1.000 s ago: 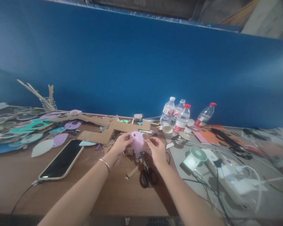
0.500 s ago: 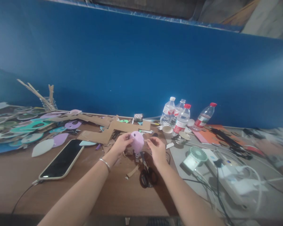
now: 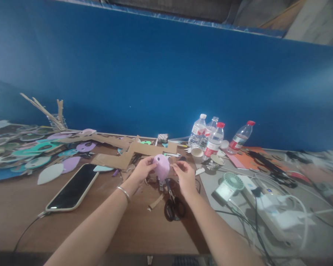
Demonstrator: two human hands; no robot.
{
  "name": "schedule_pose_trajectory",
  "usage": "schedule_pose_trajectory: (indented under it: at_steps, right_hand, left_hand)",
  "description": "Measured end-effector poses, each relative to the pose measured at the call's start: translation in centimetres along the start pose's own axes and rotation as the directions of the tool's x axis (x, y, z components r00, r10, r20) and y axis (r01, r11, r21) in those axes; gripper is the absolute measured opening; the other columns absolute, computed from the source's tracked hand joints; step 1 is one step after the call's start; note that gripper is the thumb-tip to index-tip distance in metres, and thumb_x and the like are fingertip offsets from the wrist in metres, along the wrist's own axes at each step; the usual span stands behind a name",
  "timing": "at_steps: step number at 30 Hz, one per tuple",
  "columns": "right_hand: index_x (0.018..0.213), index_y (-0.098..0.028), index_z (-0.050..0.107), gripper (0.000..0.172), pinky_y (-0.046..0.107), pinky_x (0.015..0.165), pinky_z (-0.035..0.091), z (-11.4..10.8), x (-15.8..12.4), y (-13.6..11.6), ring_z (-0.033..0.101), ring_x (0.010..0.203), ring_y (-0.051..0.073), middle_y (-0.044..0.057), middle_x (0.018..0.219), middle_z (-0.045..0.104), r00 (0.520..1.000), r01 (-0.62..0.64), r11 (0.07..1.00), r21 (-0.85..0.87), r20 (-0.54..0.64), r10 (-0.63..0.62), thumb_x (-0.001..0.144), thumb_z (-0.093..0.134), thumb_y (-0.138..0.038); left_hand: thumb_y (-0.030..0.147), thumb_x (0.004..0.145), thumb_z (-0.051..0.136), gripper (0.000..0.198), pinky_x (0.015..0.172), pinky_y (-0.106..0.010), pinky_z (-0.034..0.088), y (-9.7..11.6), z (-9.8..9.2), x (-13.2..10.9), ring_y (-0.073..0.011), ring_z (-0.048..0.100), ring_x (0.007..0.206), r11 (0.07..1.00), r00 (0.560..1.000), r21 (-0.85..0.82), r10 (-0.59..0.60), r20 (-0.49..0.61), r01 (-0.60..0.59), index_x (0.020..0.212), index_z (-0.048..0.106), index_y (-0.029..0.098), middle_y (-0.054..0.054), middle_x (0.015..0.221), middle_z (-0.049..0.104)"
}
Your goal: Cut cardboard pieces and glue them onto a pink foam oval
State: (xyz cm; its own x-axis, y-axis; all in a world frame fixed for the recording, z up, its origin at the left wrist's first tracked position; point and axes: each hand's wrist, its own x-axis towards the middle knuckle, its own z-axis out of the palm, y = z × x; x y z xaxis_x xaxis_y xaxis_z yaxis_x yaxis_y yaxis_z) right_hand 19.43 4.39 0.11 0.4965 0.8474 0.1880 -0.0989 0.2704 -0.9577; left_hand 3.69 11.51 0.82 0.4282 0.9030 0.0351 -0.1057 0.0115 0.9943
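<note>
My left hand point(image 3: 143, 170) pinches the left edge of a purple leaf-shaped cutout point(image 3: 162, 168), which has a small dark hole near its top. The cutout is held up above the brown table. Just right of it, my right hand point(image 3: 185, 174) has thumb and forefinger closed together; whatever sits between those fingertips is too small to make out. Below the hands lie black-handled scissors point(image 3: 174, 209), blades pointing away from me. A narrow cardboard strip point(image 3: 156, 201) rests beside them.
A phone point(image 3: 73, 187) on a cable lies left, near piled coloured cutouts point(image 3: 41, 147). Cardboard pieces point(image 3: 113, 161) spread behind my hands. At right stand plastic bottles point(image 3: 214, 142), a small green fan point(image 3: 229, 186) and a power strip point(image 3: 266, 210) with cables. Another person's arm point(image 3: 322, 177) shows, blurred, at far right.
</note>
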Motion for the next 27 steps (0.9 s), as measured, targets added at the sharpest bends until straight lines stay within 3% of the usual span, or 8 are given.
schedule_pose_trajectory:
  at_steps: [27]
  right_hand:
    - [0.076, -0.017, 0.061, 0.023, 0.023, 0.052, 0.045, -0.12, 0.08, -0.01, 0.055, 0.062, 0.013, -0.001, 0.069, 0.061, 0.999, -0.050, 0.999, -0.013, 0.003, 0.050, 0.061, 0.068, -0.033]
  left_hand:
    - [0.030, 0.061, 0.069, 0.032, 0.066, -0.026, 0.044, 0.21, 0.27, -0.21, -0.0155, 0.056, 0.077, 0.999, 0.999, -0.047, 0.008, -0.033, -0.009, 0.090, 0.065, 0.016, -0.005, 0.092, 0.063]
